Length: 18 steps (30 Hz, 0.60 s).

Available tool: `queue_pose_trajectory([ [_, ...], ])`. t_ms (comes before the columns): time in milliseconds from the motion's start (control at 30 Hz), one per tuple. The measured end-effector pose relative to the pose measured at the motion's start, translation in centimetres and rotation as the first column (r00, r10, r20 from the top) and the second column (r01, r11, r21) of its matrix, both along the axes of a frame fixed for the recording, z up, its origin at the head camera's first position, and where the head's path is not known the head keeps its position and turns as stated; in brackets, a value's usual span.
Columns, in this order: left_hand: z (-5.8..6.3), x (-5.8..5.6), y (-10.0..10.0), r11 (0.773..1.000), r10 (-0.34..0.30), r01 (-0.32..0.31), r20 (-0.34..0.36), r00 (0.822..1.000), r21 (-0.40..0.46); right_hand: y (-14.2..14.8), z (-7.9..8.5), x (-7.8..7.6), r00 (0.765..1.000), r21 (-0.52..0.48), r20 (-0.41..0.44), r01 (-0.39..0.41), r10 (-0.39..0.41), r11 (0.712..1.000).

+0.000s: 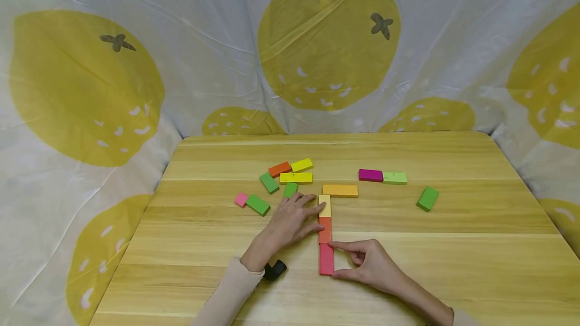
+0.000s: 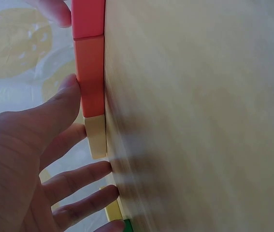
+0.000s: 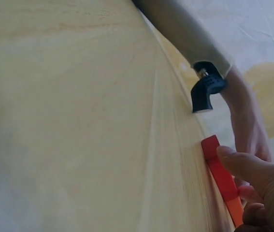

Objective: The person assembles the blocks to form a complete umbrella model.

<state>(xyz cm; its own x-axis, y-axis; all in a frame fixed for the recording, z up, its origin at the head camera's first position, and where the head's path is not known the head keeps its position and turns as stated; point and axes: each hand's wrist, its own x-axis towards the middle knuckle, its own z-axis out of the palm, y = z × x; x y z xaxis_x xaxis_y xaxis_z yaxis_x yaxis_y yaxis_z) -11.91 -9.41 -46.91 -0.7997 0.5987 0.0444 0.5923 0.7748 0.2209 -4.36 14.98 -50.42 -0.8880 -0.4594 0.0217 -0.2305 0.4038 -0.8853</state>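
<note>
A straight row of blocks lies on the wooden table [image 1: 389,260]: a cream block [image 1: 324,206] at the far end, an orange-red block [image 1: 324,230] in the middle and a red block [image 1: 326,259] nearest. My left hand [image 1: 290,220] rests along the row's left side, its index finger at the cream block and its thumb at the orange-red one, fingers spread. From the right, my right hand [image 1: 376,268] holds the red block by thumb and index finger, set near its two ends; its other fingers are curled in.
A light orange block [image 1: 340,191] lies crosswise just beyond the row. Several green, yellow, orange and pink blocks are grouped at the back left. A purple block [image 1: 370,175], a light green block [image 1: 394,178] and a green block [image 1: 428,199] lie right. A patterned curtain [image 1: 217,64] surrounds the table.
</note>
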Motion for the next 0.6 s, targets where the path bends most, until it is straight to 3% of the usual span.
queue_pose_trajectory([
  [400,0.1,0.0,0.0,1.000,0.003,-0.003,-0.013,1.000,-0.009,0.1,0.2,-0.4,0.999,-0.004,0.038,-0.014,0.014,1.000],
  [600,0.0,0.0,-0.1,1.000,0.001,-0.001,-0.012,1.000,-0.003,0.9,0.6,-2.4,0.999,-0.065,0.010,0.052,-0.051,0.997],
])
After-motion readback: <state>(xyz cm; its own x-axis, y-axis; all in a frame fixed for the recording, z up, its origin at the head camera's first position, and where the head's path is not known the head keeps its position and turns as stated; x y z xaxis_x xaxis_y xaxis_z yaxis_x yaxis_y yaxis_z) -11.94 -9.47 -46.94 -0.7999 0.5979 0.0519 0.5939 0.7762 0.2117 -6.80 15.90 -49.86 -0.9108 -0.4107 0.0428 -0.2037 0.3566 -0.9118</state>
